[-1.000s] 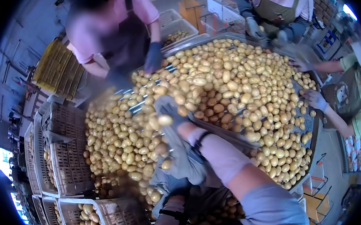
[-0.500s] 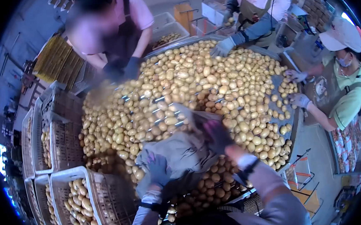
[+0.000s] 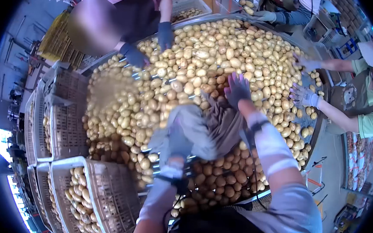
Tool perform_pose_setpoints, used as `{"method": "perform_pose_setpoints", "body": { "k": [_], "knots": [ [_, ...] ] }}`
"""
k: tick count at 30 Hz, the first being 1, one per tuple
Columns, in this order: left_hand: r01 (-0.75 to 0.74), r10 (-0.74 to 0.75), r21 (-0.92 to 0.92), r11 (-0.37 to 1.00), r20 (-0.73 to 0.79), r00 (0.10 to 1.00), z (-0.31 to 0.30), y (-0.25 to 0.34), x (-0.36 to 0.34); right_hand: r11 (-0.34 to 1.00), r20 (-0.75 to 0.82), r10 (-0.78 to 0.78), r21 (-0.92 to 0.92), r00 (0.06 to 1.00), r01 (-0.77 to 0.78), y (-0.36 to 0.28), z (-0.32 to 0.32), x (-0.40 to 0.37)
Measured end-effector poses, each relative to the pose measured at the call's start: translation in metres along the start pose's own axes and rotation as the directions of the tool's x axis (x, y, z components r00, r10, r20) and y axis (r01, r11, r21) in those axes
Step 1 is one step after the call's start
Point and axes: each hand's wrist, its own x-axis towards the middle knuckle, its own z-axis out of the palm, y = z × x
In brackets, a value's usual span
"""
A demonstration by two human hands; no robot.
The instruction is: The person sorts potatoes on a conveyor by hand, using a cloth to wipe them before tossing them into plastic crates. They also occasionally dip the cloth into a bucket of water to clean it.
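Observation:
Many yellow potatoes [image 3: 204, 54] cover a large sorting table. A crumpled grey-brown cloth [image 3: 221, 125] lies over them near the middle. My left hand [image 3: 177, 141], in a grey glove and blurred, is on the cloth's left part; its fingers are smeared into the fabric. My right hand [image 3: 238, 89], gloved with purple fingertips, is spread flat over the potatoes just beyond the cloth's right edge, fingers apart. Dark shadow falls on the potatoes nearest my body.
Plastic crates [image 3: 112, 199] of potatoes stand on the left. Across the table, one co-worker's gloved hands [image 3: 134, 55] touch potatoes; another holds some potatoes [image 3: 246, 6]. A third co-worker's hands [image 3: 304, 95] reach in from the right. A bin [image 3: 187, 8] stands behind.
My right hand has moved forward off the cloth and spread open. My left hand has moved forward and right with the cloth. The co-worker at the back right has withdrawn a hand from the pile.

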Motion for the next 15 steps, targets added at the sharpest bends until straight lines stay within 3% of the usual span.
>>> {"method": "perform_pose_setpoints", "body": {
  "k": [2, 5, 6, 7, 9, 11, 13, 15],
  "knots": [
    [0.195, -0.104, -0.451, 0.871, 0.219, 0.970, -0.036, 0.014, 0.043, 0.999, -0.054, 0.034, -0.023, 0.998, -0.035, -0.002, 0.008, 0.023],
    [0.114, -0.085, -0.329, 0.937, 0.102, 0.991, -0.032, 0.019, 0.021, 0.998, -0.115, -0.030, -0.063, 0.993, 0.023, -0.016, -0.004, -0.016],
    [0.027, -0.036, 0.080, 0.996, 0.108, 0.993, -0.012, 0.013, -0.003, 0.994, -0.023, -0.109, -0.004, 0.994, 0.109, -0.017, -0.010, -0.034],
    [0.028, -0.035, 0.075, 0.997, 0.103, 0.994, -0.010, 0.011, -0.023, 0.980, 0.060, -0.194, 0.061, 0.979, 0.190, -0.017, -0.019, -0.048],
    [-0.083, 0.078, -0.093, 0.992, -0.050, 0.996, -0.018, -0.002, -0.074, 0.970, 0.039, -0.230, 0.096, 0.972, 0.225, -0.015, -0.041, -0.095],
    [-0.088, 0.091, -0.144, 0.986, 0.011, 0.996, -0.014, -0.034, -0.115, 0.956, 0.017, -0.265, 0.138, 0.964, 0.260, -0.024, -0.071, -0.133],
    [-0.092, 0.104, -0.193, 0.977, 0.051, 0.993, -0.029, -0.054, -0.138, 0.986, 0.232, -0.136, 0.125, 0.963, 0.110, -0.036, -0.099, -0.154],
    [0.163, -0.141, -0.125, 0.979, 0.167, 0.976, -0.065, -0.059, -0.147, 0.986, 0.184, -0.152, 0.096, 0.971, 0.136, -0.020, -0.073, -0.161]
  ]
}}
